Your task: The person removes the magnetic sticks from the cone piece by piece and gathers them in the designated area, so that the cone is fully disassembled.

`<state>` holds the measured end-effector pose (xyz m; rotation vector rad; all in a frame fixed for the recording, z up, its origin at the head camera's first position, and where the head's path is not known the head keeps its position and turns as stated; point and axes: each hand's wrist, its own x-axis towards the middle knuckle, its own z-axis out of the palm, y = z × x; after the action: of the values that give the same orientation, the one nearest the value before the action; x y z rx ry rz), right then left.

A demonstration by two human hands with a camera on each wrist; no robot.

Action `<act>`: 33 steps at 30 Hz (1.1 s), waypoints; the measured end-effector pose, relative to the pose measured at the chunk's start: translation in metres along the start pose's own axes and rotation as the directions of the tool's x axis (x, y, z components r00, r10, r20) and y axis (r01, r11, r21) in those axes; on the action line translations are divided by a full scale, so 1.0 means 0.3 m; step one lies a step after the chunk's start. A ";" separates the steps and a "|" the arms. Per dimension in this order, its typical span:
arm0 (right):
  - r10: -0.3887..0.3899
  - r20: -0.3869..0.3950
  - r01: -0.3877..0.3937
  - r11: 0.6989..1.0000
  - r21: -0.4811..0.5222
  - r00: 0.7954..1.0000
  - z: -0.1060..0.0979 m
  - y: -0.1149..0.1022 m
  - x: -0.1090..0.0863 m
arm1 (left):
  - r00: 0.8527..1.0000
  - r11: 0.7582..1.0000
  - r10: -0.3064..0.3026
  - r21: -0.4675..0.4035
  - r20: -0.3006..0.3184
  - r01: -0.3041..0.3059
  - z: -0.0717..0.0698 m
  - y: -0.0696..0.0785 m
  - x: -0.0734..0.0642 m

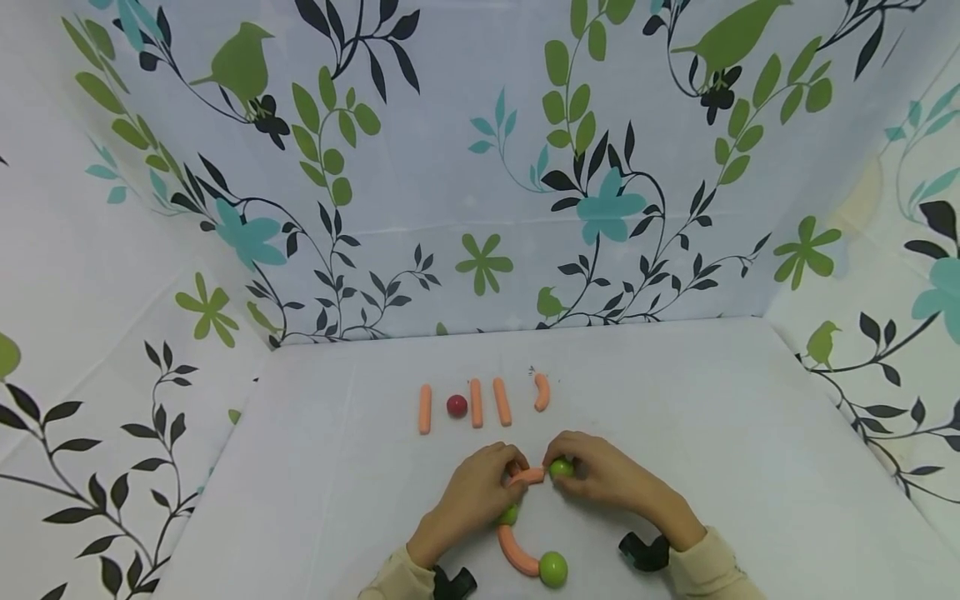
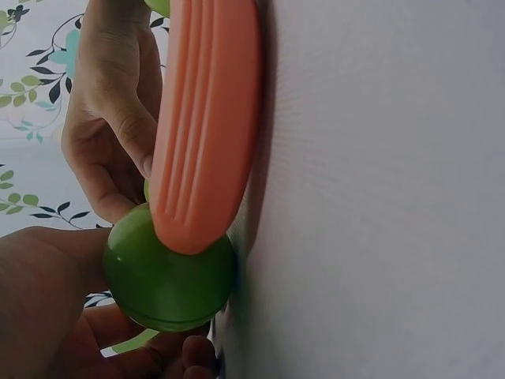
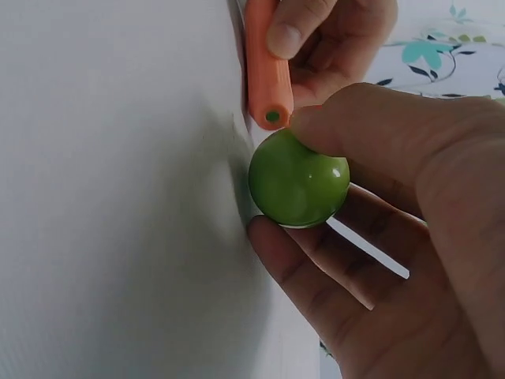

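Note:
My left hand [image 1: 478, 490] pinches an orange toy rod [image 1: 533, 476] between thumb and fingers, low over the white table. Beside its free end, my right hand [image 1: 613, 475] grips a green ball [image 1: 562, 468]. The right wrist view shows a small green spot in the rod's end face, right by this ball [image 3: 298, 181]. Under the left hand, a second green ball [image 1: 508, 516] is partly covered. A curved orange rod [image 1: 516, 553] runs from it to a third green ball [image 1: 553, 569] near the front. Lengthwise ridges mark the curved rod [image 2: 207, 118] in the left wrist view.
Farther back on the table [image 1: 337, 467] lies a row: a straight orange rod [image 1: 425, 409], a red ball [image 1: 457, 406], two more straight rods and a short curved rod [image 1: 542, 392]. Patterned cloth [image 1: 450, 167] hangs behind the table's back edge. Black wrist cameras sit at both wrists.

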<state>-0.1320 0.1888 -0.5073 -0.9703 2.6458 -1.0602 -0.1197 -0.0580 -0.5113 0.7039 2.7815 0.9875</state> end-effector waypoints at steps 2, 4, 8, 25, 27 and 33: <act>0.008 -0.017 -0.008 1.000 -0.005 1.000 -0.008 0.002 -0.002 | 1.000 1.000 0.004 -0.005 0.002 -0.004 -0.002 -0.001 -0.001; 0.013 -0.038 -0.014 1.000 -0.010 0.999 -0.018 0.004 -0.002 | 1.000 1.000 0.004 -0.005 0.004 -0.004 -0.004 -0.002 0.000; 0.024 -0.085 -0.026 1.000 -0.012 0.996 -0.043 0.020 0.007 | 1.000 1.000 0.005 0.009 0.016 -0.005 -0.004 -0.007 0.003; 0.136 -0.256 -0.133 0.991 0.030 0.957 -0.096 0.152 0.126 | 0.999 1.000 0.018 0.015 0.031 -0.018 -0.001 -0.022 0.005; 0.150 -0.258 -0.147 0.989 0.030 0.954 -0.094 0.163 0.142 | 0.999 1.000 0.018 0.007 0.032 -0.018 -0.001 -0.021 0.004; 0.182 -0.290 -0.181 0.983 0.030 0.940 -0.081 0.187 0.179 | 0.999 1.000 0.009 -0.003 0.044 -0.009 0.004 -0.017 0.005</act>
<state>-0.2114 0.2005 -0.5201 -0.5908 2.8936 -1.2465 -0.1226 -0.0601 -0.5154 0.7290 2.7416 0.9654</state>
